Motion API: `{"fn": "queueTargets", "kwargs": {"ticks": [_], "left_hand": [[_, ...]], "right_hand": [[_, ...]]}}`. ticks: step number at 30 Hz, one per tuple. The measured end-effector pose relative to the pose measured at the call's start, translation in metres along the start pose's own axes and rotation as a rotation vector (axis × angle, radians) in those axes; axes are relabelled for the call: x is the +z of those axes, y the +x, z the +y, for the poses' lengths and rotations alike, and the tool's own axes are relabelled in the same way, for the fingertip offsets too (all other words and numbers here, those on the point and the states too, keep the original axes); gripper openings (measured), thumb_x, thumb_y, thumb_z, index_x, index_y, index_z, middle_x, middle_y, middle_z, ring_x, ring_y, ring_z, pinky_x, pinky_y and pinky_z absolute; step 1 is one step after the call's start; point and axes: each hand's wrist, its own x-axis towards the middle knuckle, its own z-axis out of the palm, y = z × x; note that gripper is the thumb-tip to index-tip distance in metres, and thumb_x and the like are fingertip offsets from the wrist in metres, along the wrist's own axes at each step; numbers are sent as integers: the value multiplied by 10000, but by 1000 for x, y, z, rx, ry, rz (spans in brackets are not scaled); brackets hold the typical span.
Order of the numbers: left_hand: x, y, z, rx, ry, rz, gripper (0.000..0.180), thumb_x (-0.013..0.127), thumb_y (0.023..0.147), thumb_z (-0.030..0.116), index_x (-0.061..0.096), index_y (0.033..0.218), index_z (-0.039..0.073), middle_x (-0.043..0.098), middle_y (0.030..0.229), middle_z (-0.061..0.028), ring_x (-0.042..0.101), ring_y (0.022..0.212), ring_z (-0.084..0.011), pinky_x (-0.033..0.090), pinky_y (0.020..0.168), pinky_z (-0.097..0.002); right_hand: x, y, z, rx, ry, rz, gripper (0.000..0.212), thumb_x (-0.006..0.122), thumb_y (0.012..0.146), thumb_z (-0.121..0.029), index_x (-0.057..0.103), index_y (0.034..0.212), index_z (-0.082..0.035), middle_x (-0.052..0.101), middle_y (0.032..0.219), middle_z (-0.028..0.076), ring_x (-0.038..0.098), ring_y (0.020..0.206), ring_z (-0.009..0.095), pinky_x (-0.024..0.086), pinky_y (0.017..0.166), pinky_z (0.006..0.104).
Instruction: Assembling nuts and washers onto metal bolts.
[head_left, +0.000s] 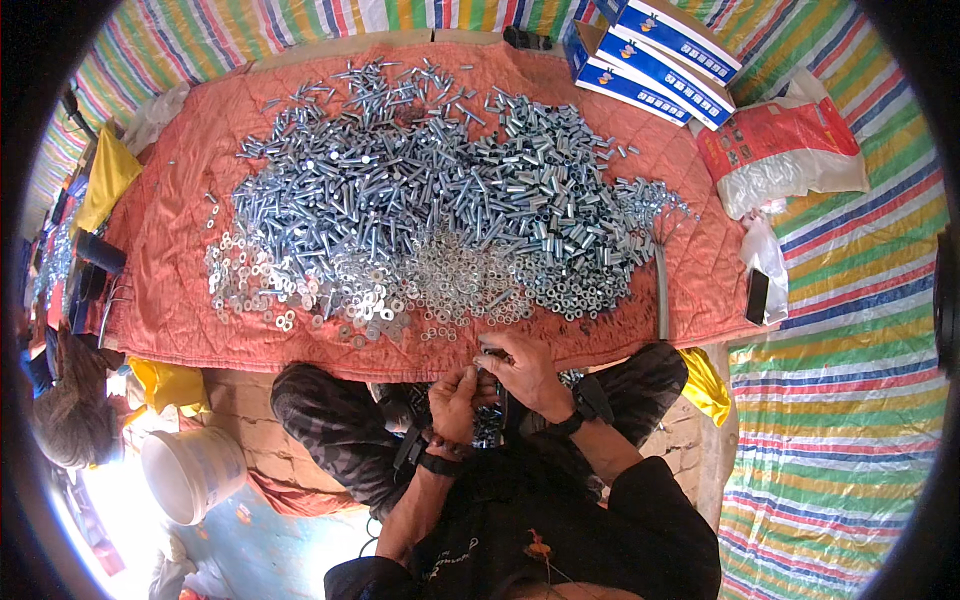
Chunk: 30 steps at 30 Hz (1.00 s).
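My left hand (455, 402) and my right hand (530, 375) meet just off the near edge of the red quilted cloth (160, 300). Both are closed, fingertips pinched close together around a small metal piece whose kind I cannot make out. On the cloth ahead lies a broad heap of bolts (345, 190), with short metal sleeves (560, 205) on its right. Flat washers (270, 280) spread along the near left side, thin metal rings (460, 275) in the middle, nuts (585, 298) at the near right. More metal parts (487, 428) show between my legs, below the hands.
Blue-and-white boxes (655, 60) are stacked at the far right, by a red-and-white plastic sack (785, 150). A dark phone-like object (758, 297) lies at the right edge. On the left are a white bucket (190, 475) and another person (75, 410).
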Motion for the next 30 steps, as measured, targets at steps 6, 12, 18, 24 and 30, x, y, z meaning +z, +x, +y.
{"fn": "queueTargets", "kwargs": {"ticks": [6,12,18,24,30], "left_hand": [[11,-9,3,261,223,-57,283,566,1019,93,629,1271,-16,713,982,-70,667,821,-115,571,742,-282],[-2,-1,3,261,498,95,259,608,1008,134,647,1211,-22,710,875,-51,623,687,-87,542,613,-269],[0,-1,15,269,230,250,192,594,1016,154,677,1081,-6,649,751,0,540,603,-62,457,544,-249],[-18,2,12,298,233,307,265,612,1016,241,643,1090,-12,622,723,-33,579,577,-95,510,532,-255],[-20,2,12,269,217,332,281,606,1017,254,631,1068,-22,621,732,-36,581,579,-98,510,536,-253]], "right_hand": [[5,-5,10,164,69,-1,237,779,849,-122,696,1029,6,724,894,128,709,808,190,547,681,307],[5,2,4,174,2,-106,183,734,897,-167,706,924,11,699,740,106,681,685,145,511,600,301],[25,42,31,64,-41,-51,156,690,905,-182,695,951,-33,672,832,145,651,752,309,501,655,408],[54,63,37,-38,-342,-118,171,728,866,-178,664,978,-66,602,886,134,615,790,364,487,653,479],[52,63,50,-103,-169,-126,151,727,862,-168,673,918,-39,633,845,129,632,747,350,492,643,461]]}}
